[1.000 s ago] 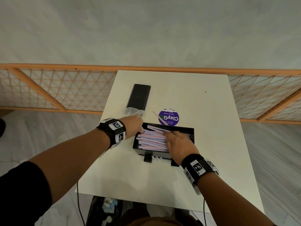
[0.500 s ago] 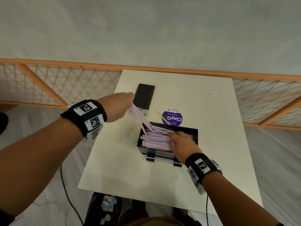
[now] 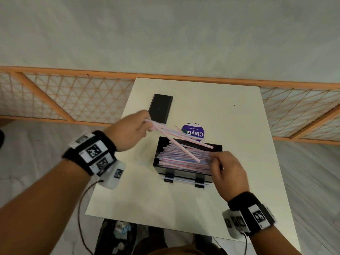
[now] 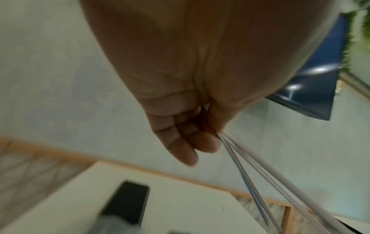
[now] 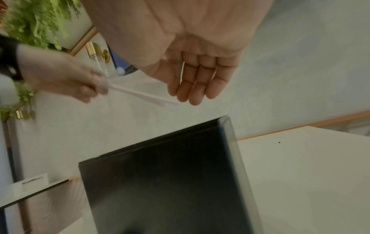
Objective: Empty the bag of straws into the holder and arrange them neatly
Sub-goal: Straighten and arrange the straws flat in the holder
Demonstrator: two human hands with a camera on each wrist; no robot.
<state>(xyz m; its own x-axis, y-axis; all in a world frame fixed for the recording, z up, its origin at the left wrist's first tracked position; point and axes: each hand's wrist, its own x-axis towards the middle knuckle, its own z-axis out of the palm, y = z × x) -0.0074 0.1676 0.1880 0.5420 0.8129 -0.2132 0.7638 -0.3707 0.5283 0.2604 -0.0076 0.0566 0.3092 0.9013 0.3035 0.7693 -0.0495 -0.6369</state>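
The black straw holder [image 3: 217, 147] stands mid-table, filled with a pile of pink, white and blue straws [image 3: 184, 158]. My left hand [image 3: 147, 124] is raised above and left of the holder. It pinches a few straws [image 3: 176, 137] by their left ends, and they slant across the pile. The left wrist view shows the same left hand [image 4: 216, 136] with the pinched straws [image 4: 260, 171] running away from it. My right hand [image 3: 213, 159] is at the holder's right end, fingers straight [image 5: 198, 82], holding nothing. The holder's dark side [image 5: 170, 174] fills that view.
A black lid [image 3: 161, 109] lies flat behind the left hand. A purple round sticker [image 3: 195, 132] is on the white table [image 3: 239, 126], with one loose straw [image 3: 178, 129] beside it. More straws [image 3: 184, 179] stick out under the holder's front. A wooden lattice rail [image 3: 73, 92] runs behind.
My left hand has lifted a few straws out of the pile, up and leftward, and now holds them lower over it. My right hand slid off the pile to its right end.
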